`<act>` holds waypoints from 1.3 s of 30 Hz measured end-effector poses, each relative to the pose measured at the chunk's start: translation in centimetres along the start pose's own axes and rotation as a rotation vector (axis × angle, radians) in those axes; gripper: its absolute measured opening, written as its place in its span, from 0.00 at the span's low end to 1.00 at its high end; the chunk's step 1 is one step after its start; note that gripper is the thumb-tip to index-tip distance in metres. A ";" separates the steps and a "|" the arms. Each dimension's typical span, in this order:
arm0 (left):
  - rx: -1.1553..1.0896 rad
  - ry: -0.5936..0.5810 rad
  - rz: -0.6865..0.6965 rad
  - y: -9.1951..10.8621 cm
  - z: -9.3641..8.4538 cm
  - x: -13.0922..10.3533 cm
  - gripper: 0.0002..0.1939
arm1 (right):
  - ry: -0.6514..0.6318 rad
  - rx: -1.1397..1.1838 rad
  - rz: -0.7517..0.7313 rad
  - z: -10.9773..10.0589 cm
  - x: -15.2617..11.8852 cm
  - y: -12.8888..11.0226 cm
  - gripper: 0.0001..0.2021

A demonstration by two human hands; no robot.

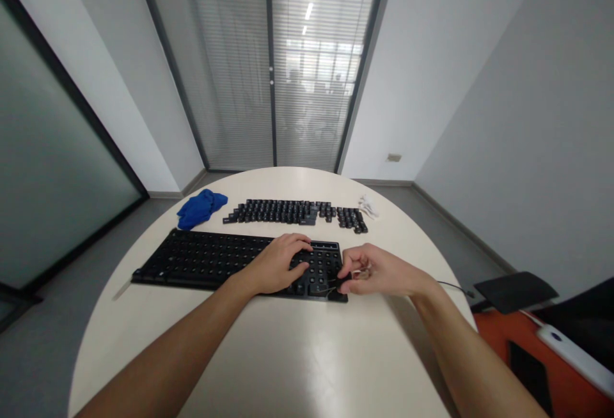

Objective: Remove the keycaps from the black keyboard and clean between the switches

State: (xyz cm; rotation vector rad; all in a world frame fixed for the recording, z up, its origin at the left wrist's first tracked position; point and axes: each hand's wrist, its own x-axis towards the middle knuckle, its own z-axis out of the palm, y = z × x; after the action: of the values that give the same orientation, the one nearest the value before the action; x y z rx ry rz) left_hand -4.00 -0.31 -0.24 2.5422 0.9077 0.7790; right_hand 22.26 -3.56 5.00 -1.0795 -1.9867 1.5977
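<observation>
A black keyboard (206, 255) with most of its keycaps off lies across the table, its switches showing in rows. My left hand (283, 264) rests on the keyboard's right part, fingers spread and touching its surface beside the number pad. At the right end, my right hand (367, 271) pinches a wire keycap puller (344, 279) by its dark handle. The puller's thin wires reach over the number pad's lower right; whether they grip a key there is too small to tell. Behind the keyboard, loose black keycaps (275, 211) stand in ordered rows.
A crumpled blue cloth (199, 208) lies at the back left of the round table (268, 354), and a crumpled white tissue (368, 206) at the back right. A thin pale stick (121, 290) sits left of the keyboard. An orange chair (499, 335) holding a white power strip (573, 354) stands right.
</observation>
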 end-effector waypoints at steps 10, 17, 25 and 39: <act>0.015 -0.011 -0.023 0.2 0.0 0.0 0.14 | 0.009 -0.174 -0.131 1.1 0.4 -0.8 0.14; 0.005 -0.006 -0.008 0.2 -0.1 0.0 0.14 | 0.017 -0.322 -0.202 1.7 0.8 -1.0 0.14; 0.002 -0.002 -0.006 0.2 -0.1 0.0 0.13 | 0.025 -0.481 -0.264 3.1 1.5 -1.7 0.14; 0.008 -0.013 -0.011 0.1 -0.1 -0.1 0.14 | 0.077 -0.742 -0.328 3.0 1.7 -1.7 0.07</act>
State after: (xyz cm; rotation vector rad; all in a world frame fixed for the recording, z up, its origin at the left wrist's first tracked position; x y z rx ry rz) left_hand -4.03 -0.44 -0.15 2.5444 0.9218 0.7569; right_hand 18.51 -4.38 5.44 -0.9409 -2.6049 0.6388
